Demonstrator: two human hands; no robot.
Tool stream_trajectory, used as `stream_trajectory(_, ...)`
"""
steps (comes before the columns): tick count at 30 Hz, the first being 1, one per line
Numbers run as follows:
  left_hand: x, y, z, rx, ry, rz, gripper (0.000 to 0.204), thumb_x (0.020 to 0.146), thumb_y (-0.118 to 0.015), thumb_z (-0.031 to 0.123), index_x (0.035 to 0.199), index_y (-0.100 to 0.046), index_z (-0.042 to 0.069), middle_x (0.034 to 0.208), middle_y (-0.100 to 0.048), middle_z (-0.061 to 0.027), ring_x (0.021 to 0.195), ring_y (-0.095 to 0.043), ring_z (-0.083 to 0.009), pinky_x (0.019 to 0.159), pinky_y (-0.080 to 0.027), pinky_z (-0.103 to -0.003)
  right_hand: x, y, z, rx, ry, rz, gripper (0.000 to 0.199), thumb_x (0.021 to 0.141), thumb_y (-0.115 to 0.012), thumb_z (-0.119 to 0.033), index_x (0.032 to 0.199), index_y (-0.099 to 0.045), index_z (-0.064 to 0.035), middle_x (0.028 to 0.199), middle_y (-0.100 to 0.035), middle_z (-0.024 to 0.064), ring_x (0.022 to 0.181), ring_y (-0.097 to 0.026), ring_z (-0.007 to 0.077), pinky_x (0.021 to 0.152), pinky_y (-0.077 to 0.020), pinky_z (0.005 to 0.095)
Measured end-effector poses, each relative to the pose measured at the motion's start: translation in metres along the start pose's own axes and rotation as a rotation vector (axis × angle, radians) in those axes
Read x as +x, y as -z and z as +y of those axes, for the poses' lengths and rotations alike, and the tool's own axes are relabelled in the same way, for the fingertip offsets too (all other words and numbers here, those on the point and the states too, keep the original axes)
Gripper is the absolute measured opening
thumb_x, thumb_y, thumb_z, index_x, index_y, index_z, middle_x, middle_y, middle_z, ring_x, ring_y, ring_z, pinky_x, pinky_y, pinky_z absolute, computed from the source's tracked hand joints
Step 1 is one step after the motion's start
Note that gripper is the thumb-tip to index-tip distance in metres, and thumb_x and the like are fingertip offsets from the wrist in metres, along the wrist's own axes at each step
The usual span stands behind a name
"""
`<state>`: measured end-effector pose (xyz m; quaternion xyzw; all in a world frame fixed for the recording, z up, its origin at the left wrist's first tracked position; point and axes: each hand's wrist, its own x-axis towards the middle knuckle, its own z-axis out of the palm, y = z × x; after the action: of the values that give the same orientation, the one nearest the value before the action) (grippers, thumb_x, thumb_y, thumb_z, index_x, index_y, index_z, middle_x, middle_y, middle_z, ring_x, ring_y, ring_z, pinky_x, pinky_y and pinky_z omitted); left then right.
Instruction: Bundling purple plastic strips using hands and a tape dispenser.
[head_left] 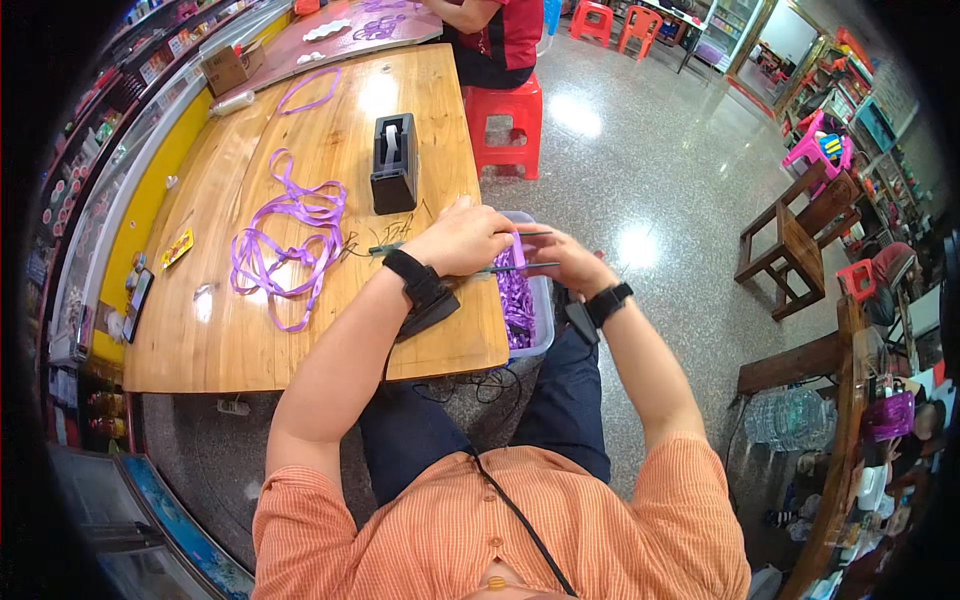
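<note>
At the table's right edge, my left hand (465, 240) is closed, its fingertips pinching a strip of purple ribbon (517, 250). My right hand (572, 266) faces it with bent fingers at the same strip; its exact grip is partly hidden. Two thin dark rods (540, 265) stick out between the hands, the ribbon crossing them. A greenish end piece (384, 248) shows on the other side of my left hand; whether it joins the rods is hidden. Below the hands, a clear plastic tub (543, 318) holds many purple ribbon pieces (517, 310).
On the wooden table (200, 350) lie a loose tangle of purple ribbon (290, 235), a black tape dispenser (394, 165), a yellow packet (178, 247) and a phone (138, 305). Beyond, a person in red (505, 45) sits on a red stool (505, 125). A wooden chair (800, 235) stands right.
</note>
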<state>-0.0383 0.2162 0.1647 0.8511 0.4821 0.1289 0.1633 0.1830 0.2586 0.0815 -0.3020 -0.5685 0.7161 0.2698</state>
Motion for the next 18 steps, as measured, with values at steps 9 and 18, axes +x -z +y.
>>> stream_trajectory(9,0.000,0.001,0.000,-0.015,-0.008,0.025,0.031,0.095,-0.054,0.028,0.110,-0.071,0.007,0.110,-0.068,-0.0131,0.108,-0.054,-0.0337,0.099,-0.041,-0.042,-0.027,-0.036,0.036,0.174,0.020,0.098,0.028,0.098,-0.061,-0.019,0.116,-0.064,0.0017,0.101,-0.070,0.0067,0.086,-0.065,0.0125,0.079,-0.0532,0.0276)
stream_trajectory(18,-0.007,-0.002,0.004,-0.072,-0.084,0.295,0.028,0.093,-0.057,0.025,0.104,-0.071,0.004,0.091,-0.071,-0.0136,0.085,-0.063,-0.0317,0.081,-0.051,-0.039,-0.051,-0.063,0.013,0.214,0.010,0.130,0.022,0.099,-0.057,-0.023,0.102,-0.067,-0.0037,0.083,-0.067,0.0006,0.066,-0.059,0.0083,0.062,-0.0529,0.0254)
